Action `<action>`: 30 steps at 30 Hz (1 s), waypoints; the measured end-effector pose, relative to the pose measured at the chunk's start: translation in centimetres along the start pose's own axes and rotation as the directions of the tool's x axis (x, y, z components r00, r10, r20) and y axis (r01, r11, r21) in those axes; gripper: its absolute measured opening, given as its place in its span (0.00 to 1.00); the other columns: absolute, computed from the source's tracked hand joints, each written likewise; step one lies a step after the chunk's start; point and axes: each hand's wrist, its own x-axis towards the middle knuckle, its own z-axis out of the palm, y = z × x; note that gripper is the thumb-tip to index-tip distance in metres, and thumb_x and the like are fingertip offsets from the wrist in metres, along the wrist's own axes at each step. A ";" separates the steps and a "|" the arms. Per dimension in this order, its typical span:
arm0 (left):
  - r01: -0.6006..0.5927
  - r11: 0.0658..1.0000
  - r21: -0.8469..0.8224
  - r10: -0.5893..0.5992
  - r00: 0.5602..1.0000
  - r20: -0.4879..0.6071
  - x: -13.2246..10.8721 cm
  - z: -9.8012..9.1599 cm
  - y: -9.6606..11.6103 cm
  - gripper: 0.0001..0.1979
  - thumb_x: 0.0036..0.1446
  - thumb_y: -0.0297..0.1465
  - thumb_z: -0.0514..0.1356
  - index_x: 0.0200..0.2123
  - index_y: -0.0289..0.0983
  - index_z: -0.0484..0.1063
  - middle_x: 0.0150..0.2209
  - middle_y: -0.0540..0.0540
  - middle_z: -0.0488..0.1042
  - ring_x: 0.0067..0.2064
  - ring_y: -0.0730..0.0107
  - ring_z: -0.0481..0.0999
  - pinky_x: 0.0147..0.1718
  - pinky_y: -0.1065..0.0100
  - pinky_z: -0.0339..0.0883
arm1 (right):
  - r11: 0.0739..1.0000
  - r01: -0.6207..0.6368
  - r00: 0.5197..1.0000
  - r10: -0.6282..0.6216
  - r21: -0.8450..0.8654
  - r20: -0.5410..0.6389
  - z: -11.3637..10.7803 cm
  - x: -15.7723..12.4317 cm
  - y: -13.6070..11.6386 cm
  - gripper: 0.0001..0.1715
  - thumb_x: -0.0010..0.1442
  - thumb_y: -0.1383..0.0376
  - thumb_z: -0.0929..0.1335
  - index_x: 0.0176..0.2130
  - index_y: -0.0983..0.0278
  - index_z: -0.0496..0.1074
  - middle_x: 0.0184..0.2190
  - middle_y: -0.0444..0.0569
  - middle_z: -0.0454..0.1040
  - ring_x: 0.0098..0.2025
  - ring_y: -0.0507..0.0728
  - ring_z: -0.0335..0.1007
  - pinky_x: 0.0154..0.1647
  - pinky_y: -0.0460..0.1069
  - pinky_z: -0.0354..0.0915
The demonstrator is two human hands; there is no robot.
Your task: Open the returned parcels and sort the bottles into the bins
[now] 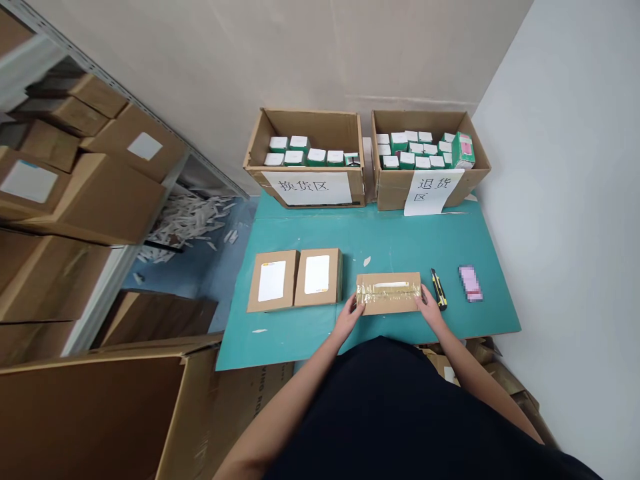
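Between my two hands is a small brown cardboard box, its top crossed by a band of clear tape with a whitish strip on it. My left hand grips the box's left end, and my right hand grips the right end. The undersides of my fingers are hidden. Just right of my right hand lies a yellow and black box cutter. Two cardboard boxes, a left one and a right one, stand side by side to the left, each with a white label.
On the green tabletop, two open cartons, the left one and the right one, hold several green-and-white boxes. A blurred pink item lies at right. Shelves of cartons and a large open carton stand left.
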 end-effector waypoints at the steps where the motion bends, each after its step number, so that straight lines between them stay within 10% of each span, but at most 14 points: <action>1: 0.009 1.000 0.009 -0.009 1.000 -0.006 0.0 0.0 0.0 0.39 0.53 0.49 0.67 0.64 0.40 0.64 0.64 0.37 0.69 0.64 0.49 0.70 0.63 0.50 0.63 | 1.000 0.007 1.000 -0.007 -0.017 -0.008 0.0 -0.2 0.0 0.48 0.54 0.44 0.71 0.67 0.57 0.64 0.67 0.53 0.66 0.66 0.66 0.64 0.66 0.61 0.62; 12: 0.007 0.991 0.134 0.002 0.998 -0.067 -1.3 -0.8 -0.1 0.43 0.52 0.50 0.68 0.66 0.40 0.61 0.65 0.34 0.66 0.64 0.46 0.70 0.62 0.50 0.65 | 0.987 0.060 0.987 -0.082 -0.152 -0.141 -2.1 -2.0 1.4 0.36 0.63 0.45 0.64 0.62 0.60 0.69 0.61 0.57 0.72 0.62 0.66 0.68 0.64 0.62 0.63; 24: 0.061 0.978 0.200 -0.038 0.993 -0.116 -1.7 0.1 0.5 0.31 0.54 0.47 0.67 0.58 0.40 0.69 0.61 0.39 0.73 0.64 0.48 0.70 0.64 0.53 0.61 | 0.891 -0.267 0.908 0.103 -0.368 -0.407 -7.1 4.2 4.2 0.26 0.52 0.61 0.72 0.51 0.65 0.73 0.56 0.65 0.71 0.65 0.71 0.62 0.67 0.64 0.55; 30: 0.044 0.976 0.213 -0.009 0.986 -0.164 -2.1 1.0 0.9 0.31 0.55 0.49 0.65 0.58 0.40 0.69 0.61 0.38 0.73 0.63 0.49 0.70 0.64 0.54 0.61 | 0.912 -0.295 0.923 0.195 -0.285 -0.333 -7.3 5.6 4.1 0.24 0.46 0.61 0.74 0.45 0.63 0.72 0.41 0.60 0.78 0.46 0.69 0.77 0.50 0.62 0.71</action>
